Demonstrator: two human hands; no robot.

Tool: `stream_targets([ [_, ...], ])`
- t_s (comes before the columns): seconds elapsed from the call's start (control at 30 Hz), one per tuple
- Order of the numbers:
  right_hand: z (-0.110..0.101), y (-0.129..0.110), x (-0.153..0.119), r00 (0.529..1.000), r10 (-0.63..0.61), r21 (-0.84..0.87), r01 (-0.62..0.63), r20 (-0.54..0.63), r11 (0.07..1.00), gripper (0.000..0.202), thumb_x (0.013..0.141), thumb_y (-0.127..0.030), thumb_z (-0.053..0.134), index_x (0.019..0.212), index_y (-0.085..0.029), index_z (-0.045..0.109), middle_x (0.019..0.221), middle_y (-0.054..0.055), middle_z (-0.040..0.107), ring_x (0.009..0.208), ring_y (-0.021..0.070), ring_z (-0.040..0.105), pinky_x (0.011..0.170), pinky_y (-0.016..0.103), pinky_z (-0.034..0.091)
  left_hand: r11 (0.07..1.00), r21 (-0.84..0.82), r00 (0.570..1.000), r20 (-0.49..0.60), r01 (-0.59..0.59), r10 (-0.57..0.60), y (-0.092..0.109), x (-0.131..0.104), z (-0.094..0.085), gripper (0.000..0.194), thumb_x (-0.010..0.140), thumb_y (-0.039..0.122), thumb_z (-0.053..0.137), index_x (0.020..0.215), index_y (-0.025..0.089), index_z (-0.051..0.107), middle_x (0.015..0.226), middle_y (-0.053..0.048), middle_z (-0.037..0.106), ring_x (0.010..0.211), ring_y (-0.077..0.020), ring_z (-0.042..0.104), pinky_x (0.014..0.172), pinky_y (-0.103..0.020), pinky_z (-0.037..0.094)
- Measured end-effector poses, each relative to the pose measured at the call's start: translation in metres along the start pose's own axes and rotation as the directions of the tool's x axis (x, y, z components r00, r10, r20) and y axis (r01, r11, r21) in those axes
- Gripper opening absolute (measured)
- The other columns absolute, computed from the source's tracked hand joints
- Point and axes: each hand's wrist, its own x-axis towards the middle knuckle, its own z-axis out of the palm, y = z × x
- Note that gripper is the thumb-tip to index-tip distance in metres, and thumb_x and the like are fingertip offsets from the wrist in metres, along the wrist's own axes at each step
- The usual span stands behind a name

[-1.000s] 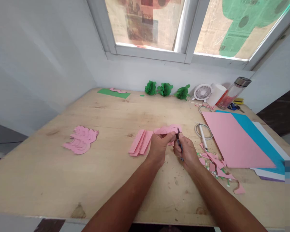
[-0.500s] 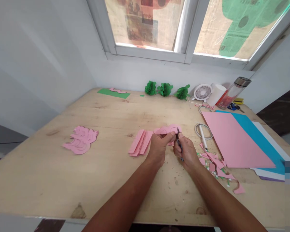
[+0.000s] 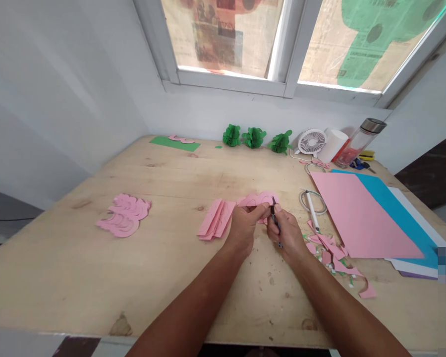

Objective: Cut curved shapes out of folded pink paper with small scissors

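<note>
My left hand (image 3: 245, 223) is closed on a folded strip of pink paper (image 3: 250, 200) marked with curved outlines, pinching its lower edge between thumb and fingers. In my right hand (image 3: 288, 230) is a pair of dark scissors (image 3: 276, 223), their blades at the paper's right end beside my left fingertips. My fingers cover much of the handles. Just left of my left hand lie several folded pink paper strips (image 3: 216, 220). Farther left rests a pile of cut pink scalloped pieces (image 3: 125, 215).
Pink and green scraps (image 3: 332, 253) and a white pen (image 3: 312, 212) lie right of my hands, beside coloured sheets (image 3: 364, 218). Along the wall stand green paper ornaments (image 3: 253, 138), a small fan (image 3: 312, 143) and a bottle (image 3: 359, 144). Green paper (image 3: 171, 144) lies back left.
</note>
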Motion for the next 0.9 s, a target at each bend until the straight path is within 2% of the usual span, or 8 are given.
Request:
stream_targets([
  [0.27,-0.0009,0.0013,0.0006,1.000,0.003,-0.008,-0.003,-0.002,1.000,0.048,0.077,-0.050,0.054,0.045,-0.018,0.038,0.037,-0.008,0.029,0.032,0.0045,0.021,0.034,0.021,0.013,1.000,-0.005,1.000,0.012,0.006,-0.006,-0.0019,0.0007,-0.0007,0.026,0.066,0.027,0.065,0.051,0.014,0.047,0.054,0.003,0.039,0.056,-0.0089,0.038,0.063,-0.026,0.036],
  [0.47,-0.0009,0.0011,0.0006,1.000,0.013,-0.013,-0.013,-0.004,1.000,0.048,0.077,-0.052,0.053,0.046,-0.018,0.037,0.037,-0.008,0.029,0.032,0.0045,0.021,0.034,0.021,0.012,1.000,0.012,1.000,-0.003,0.017,-0.017,-0.0019,0.0010,-0.0007,0.022,0.064,0.026,0.066,0.054,0.014,0.051,0.055,0.002,0.040,0.057,-0.0094,0.039,0.062,-0.026,0.036],
  [0.7,0.0003,-0.0001,0.0003,1.000,0.019,-0.018,-0.019,-0.006,1.000,0.049,0.077,-0.052,0.053,0.045,-0.018,0.037,0.036,-0.008,0.028,0.032,0.0044,0.020,0.034,0.021,0.011,0.999,0.052,1.000,-0.006,-0.002,0.003,-0.0002,0.0006,-0.0005,0.027,0.063,0.025,0.064,0.049,0.015,0.045,0.052,0.004,0.038,0.054,-0.0084,0.037,0.059,-0.024,0.035],
  [0.9,0.0002,0.0001,0.0005,0.999,0.031,-0.010,-0.031,-0.011,0.999,0.047,0.077,-0.052,0.054,0.047,-0.018,0.038,0.037,-0.008,0.030,0.032,0.0044,0.020,0.034,0.021,0.011,0.998,0.064,1.000,-0.019,0.007,-0.006,0.0000,0.0006,-0.0005,0.024,0.062,0.026,0.065,0.050,0.014,0.047,0.055,0.003,0.042,0.057,-0.0098,0.040,0.062,-0.025,0.036],
])
